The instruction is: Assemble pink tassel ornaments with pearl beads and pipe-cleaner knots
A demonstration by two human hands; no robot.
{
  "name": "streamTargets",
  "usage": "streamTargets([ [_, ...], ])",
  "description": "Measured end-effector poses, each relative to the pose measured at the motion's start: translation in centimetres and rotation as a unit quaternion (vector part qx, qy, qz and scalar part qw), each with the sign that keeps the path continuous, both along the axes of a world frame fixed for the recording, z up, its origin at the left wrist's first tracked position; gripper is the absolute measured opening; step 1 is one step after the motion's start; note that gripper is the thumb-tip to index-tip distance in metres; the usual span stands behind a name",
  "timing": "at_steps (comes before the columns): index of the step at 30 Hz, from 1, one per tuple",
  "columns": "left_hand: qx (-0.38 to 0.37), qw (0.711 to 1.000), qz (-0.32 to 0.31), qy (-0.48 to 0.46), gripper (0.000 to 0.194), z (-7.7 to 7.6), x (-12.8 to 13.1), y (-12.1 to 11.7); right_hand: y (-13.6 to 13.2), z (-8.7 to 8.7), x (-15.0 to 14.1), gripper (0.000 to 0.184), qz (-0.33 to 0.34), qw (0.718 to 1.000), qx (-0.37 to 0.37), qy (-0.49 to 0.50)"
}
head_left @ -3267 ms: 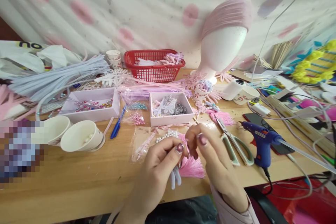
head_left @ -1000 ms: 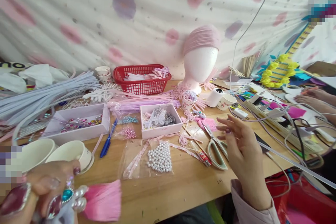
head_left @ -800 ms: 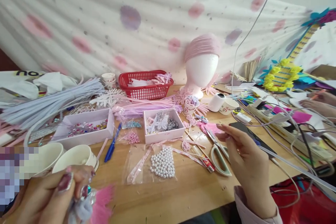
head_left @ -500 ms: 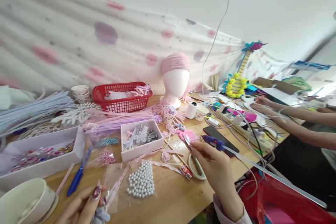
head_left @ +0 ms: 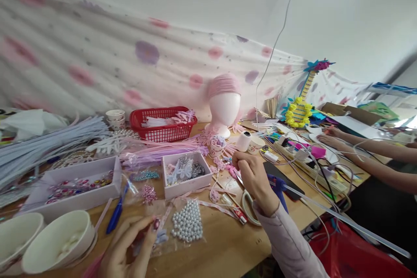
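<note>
My left hand (head_left: 130,243) is low at the front of the table, thumb and finger closed round a pale blue-grey fuzzy piece (head_left: 161,236) that is mostly hidden. Beside it lies a clear bag of silver-white beads (head_left: 187,221). My right hand (head_left: 252,178) is curled into a fist above the table, with a slim silver pointed tool (head_left: 240,179) showing below the fingers. Behind that wrist are a blue glue gun (head_left: 278,189) with a long clear glue stick, and a roll of tape (head_left: 249,208). A white box of small ornaments (head_left: 187,186) sits between the hands.
White bowls (head_left: 58,243) stand front left, near a blue pen-like tool (head_left: 114,217) and a long box of gems (head_left: 78,200). Behind are a red basket (head_left: 163,132) and a foam head (head_left: 224,106). Cables and a power strip (head_left: 312,173) run right, near another person's arms (head_left: 368,147).
My right hand has turned over and curled into a fist, its silver tool now pointing differently. My left hand has moved slightly right and up. The view has shifted left.
</note>
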State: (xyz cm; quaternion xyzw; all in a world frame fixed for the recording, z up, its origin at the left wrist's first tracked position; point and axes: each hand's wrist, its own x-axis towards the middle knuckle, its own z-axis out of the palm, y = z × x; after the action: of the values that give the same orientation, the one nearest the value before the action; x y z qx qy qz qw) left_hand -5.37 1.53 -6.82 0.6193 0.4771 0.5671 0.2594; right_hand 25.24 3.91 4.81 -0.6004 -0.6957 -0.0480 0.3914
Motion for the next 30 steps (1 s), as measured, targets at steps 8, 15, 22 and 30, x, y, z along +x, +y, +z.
streamTargets([
  [8, 0.056, 0.991, 0.026, 0.118, 0.014, 0.3, 0.2, -0.3, 10.7, 2.5, -5.7, 0.025, 0.099, 0.968, -0.187, -0.133],
  [15, 0.114, 0.972, 0.088, 0.187, 0.018, -0.2, 0.4, -0.7, 18.4, 0.4, -10.3, 0.033, 0.117, 0.930, -0.288, -0.195],
  [22, 0.133, 0.969, 0.111, 0.178, 0.026, 0.1, 1.2, -1.1, 19.7, 0.5, -9.1, 0.035, 0.130, 0.938, -0.296, -0.127],
  [30, 0.164, 0.959, 0.018, 0.231, 0.027, -0.2, 1.4, -0.8, 18.3, 3.2, -6.6, 0.036, 0.148, 0.946, -0.284, 0.051],
])
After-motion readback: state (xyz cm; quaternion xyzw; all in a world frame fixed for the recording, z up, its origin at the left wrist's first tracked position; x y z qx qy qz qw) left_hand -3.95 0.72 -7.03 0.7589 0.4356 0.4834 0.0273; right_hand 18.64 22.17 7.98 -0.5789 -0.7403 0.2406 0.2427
